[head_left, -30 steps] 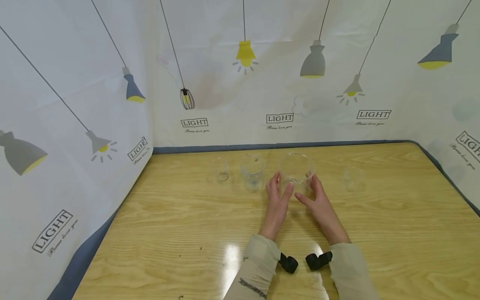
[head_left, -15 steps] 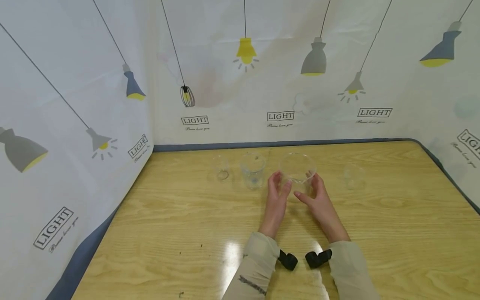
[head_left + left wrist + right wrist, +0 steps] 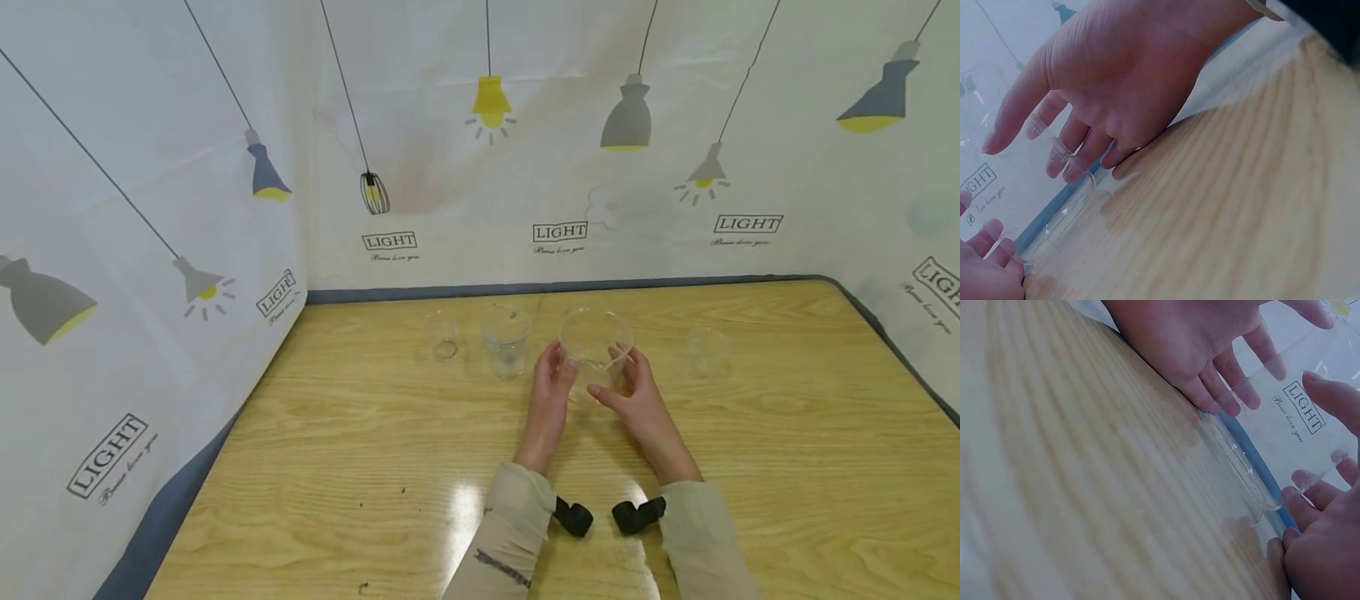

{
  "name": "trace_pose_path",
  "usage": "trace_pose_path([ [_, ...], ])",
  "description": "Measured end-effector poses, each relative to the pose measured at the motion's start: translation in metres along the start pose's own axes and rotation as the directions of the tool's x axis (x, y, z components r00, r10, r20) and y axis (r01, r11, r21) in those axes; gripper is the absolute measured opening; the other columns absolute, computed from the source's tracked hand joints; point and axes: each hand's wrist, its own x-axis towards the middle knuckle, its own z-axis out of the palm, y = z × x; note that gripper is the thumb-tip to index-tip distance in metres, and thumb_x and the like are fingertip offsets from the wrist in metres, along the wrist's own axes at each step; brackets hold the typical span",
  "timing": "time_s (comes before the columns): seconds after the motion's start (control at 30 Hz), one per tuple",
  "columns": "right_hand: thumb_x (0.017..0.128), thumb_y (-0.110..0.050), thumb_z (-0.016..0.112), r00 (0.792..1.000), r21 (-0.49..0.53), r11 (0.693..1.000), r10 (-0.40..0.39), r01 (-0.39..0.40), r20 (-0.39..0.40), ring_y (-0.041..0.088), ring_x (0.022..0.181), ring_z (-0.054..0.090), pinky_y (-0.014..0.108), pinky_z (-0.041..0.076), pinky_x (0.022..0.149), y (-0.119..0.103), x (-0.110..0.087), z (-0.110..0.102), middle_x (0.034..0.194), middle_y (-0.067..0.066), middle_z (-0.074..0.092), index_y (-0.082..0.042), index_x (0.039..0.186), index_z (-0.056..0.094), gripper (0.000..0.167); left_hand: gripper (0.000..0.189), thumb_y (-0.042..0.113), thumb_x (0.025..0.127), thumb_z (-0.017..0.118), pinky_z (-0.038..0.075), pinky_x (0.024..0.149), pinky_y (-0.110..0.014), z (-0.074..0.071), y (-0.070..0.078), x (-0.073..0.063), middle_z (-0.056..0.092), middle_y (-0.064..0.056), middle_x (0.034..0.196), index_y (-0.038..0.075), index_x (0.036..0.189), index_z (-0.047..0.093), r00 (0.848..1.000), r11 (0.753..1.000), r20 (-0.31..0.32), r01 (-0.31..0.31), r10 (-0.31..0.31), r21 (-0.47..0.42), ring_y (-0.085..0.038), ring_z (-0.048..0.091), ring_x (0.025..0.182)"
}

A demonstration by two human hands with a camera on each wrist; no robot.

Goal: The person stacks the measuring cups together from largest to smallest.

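A large clear cup (image 3: pixel 597 333) with a wide rim stands on the wooden table, between both hands. My left hand (image 3: pixel 550 396) holds its left side, fingers curved along the wall. From the right, my right hand (image 3: pixel 639 400) holds it too, with its thumb stretched toward the near side. The right wrist view shows several fingertips (image 3: pixel 1302 479) against the see-through wall, and the cup's thick base (image 3: pixel 1244 465) close to the wood. In the left wrist view, the right hand (image 3: pixel 1116 87) fills the top, and the left hand (image 3: pixel 988 269) shows at the lower left corner.
Left of the large cup stand a medium clear cup (image 3: pixel 507 343) and a smaller clear cup (image 3: pixel 442 337). Another small clear cup (image 3: pixel 707 353) is to the right. A printed cloth (image 3: pixel 465 183) screens the table's (image 3: pixel 337 467) back and sides.
The left thumb has drawn back a little to the left along the large cup. The cup's lower part now shows more between the hands. The other cups stay put.
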Motion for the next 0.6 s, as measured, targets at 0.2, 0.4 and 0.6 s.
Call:
trace_pose_path([
  [0.2, 0.079, -0.023, 0.068, 1.000, -0.002, 1.000, 0.004, -0.004, 0.014, 0.019, 0.133, 0.010, 0.048, 0.007, 0.105, 0.000, -0.001, 0.000, 0.146, 0.003, 0.018, -0.018, 0.143, 0.006, 0.089, 0.049, 0.054, 0.087, 0.044, 0.031, 0.097, -0.034, 0.000, -0.002, -0.001, 0.037, 0.009, 0.132, 0.036, 0.131, 0.034, 1.000, 1.000, -0.014, -0.010, 0.010, 0.016, -0.010, 0.035, 0.121],
  [0.4, 0.079, -0.020, 0.068, 1.000, 0.024, 1.000, 0.005, -0.006, 0.028, 0.019, 0.134, 0.009, 0.047, 0.007, 0.105, -0.009, -0.005, 0.001, 0.146, 0.006, 0.018, -0.019, 0.143, 0.007, 0.088, 0.048, 0.055, 0.088, 0.040, 0.031, 0.098, -0.036, 0.000, -0.001, -0.003, 0.036, 0.010, 0.132, 0.037, 0.131, 0.033, 1.000, 1.000, -0.006, -0.007, 0.007, 0.023, -0.010, 0.035, 0.120],
  [0.6, 0.078, -0.023, 0.070, 0.999, 0.013, 1.000, -0.017, 0.017, 0.030, 0.027, 0.133, 0.010, 0.050, 0.006, 0.104, -0.023, -0.012, 0.003, 0.145, 0.013, 0.019, -0.013, 0.143, 0.008, 0.091, 0.047, 0.056, 0.089, 0.034, 0.029, 0.099, -0.039, -0.001, -0.002, -0.003, 0.035, 0.012, 0.134, 0.037, 0.132, 0.032, 1.000, 0.999, 0.011, -0.013, 0.013, 0.034, -0.009, 0.037, 0.120],
])
